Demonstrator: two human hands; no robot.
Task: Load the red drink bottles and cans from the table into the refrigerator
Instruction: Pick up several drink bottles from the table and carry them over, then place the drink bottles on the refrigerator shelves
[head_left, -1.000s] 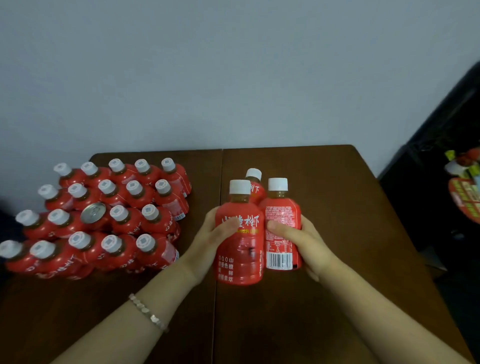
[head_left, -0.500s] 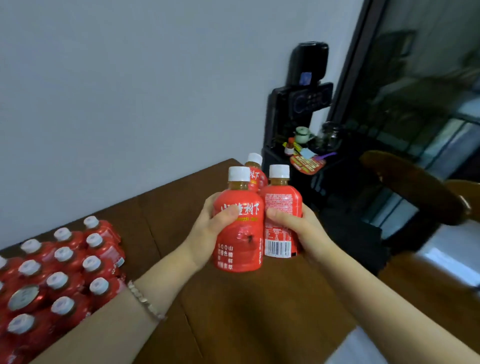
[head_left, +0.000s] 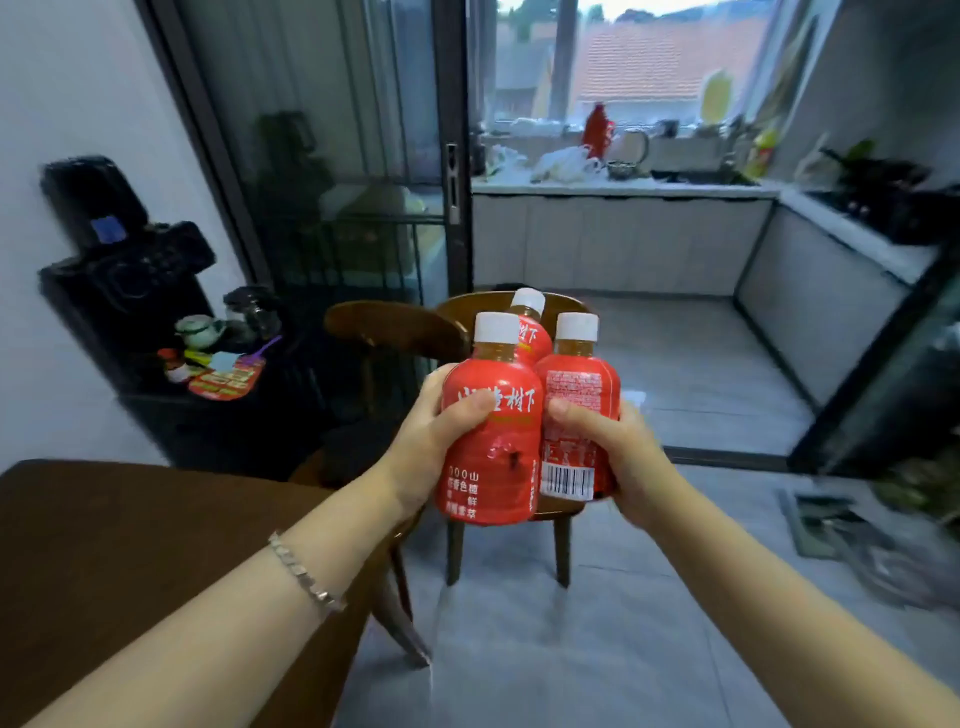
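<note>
Since the earlier frame, the three bottles (head_left: 493, 467) had been carried off the table (head_left: 130, 545) and hung upright just right of its corner. Both the left hand (head_left: 421, 447) and the right hand (head_left: 623, 457) curled round them, pressing them together. Beyond the table stood a chair (head_left: 395, 327).

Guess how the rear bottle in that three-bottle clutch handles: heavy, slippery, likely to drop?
Likely heavy for its size: the rear bottle looks filled to the neck. Its wrap looks smooth, so maybe slippery. It sits behind the front pair that the left hand and right hand grip; fingers on it are hidden, so it might slide down.
</note>
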